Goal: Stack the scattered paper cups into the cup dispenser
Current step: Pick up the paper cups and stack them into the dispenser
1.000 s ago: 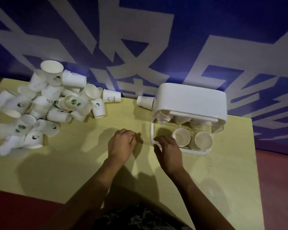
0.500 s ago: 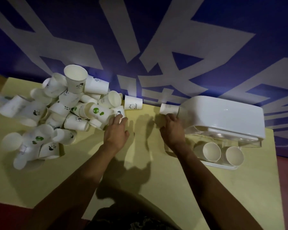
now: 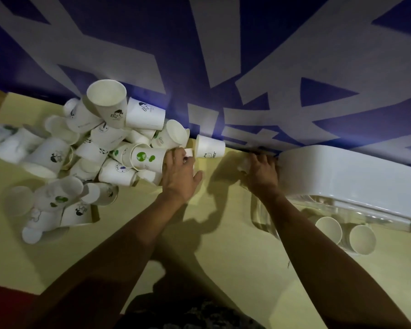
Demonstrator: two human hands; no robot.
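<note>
Paper cups [image 3: 90, 148], smooth white cones with small printed logos, lie heaped on my left across the matte yellow table [image 3: 223, 269]. My left hand [image 3: 179, 173] curls its fingers round one cup at the heap's edge. My right hand [image 3: 261, 172] grips a blurred cup I can barely make out, beside the glossy white cup dispenser [image 3: 347, 176], whose clear tray shows two cup mouths.

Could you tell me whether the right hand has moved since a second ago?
Yes. The right hand left the cup dispenser's front tray and went back along its left side, toward the wall.
</note>
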